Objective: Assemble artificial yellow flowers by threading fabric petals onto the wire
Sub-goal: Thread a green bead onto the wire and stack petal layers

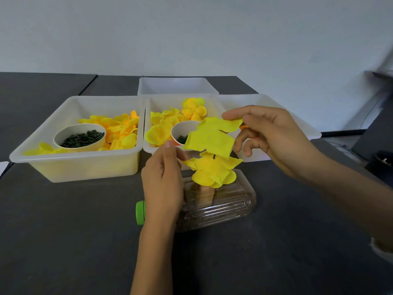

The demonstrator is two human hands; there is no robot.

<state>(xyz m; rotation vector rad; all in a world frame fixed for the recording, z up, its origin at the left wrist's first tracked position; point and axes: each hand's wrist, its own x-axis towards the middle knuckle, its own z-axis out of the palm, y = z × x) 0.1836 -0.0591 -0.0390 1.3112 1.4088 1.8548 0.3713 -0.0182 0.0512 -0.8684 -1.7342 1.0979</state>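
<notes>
Petal (210, 141) held flat and raised over centre of table (63, 241), pinched at both sides: left hand (163, 179) gripping its near-left edge between thumb and curled fingers, right hand (274, 133) pinching its far-right edge between thumb and forefinger, remaining fingers loosely curled. Just below, stacked petals (212, 171) already on wire (214, 156), a short dark stretch of which shows between stack and held petal. Wire rising from bottle (223, 203), clear, lying on its side near table centre, green cap (140, 212) pointing left. Beyond, towards far edge, left tray (85, 169) with loose petals and cup (79, 136) of dark bits; touching its right wall, middle tray (148, 143) with petals, a finished flower (194, 108) and a second cup (180, 133) partly hidden by held petal. Right tray (306, 128) mostly behind right hand, contents unclear. Fourth tray (177, 86) at far edge. Bare table along near edge and left of bottle; tight gap between bottle and trays.
</notes>
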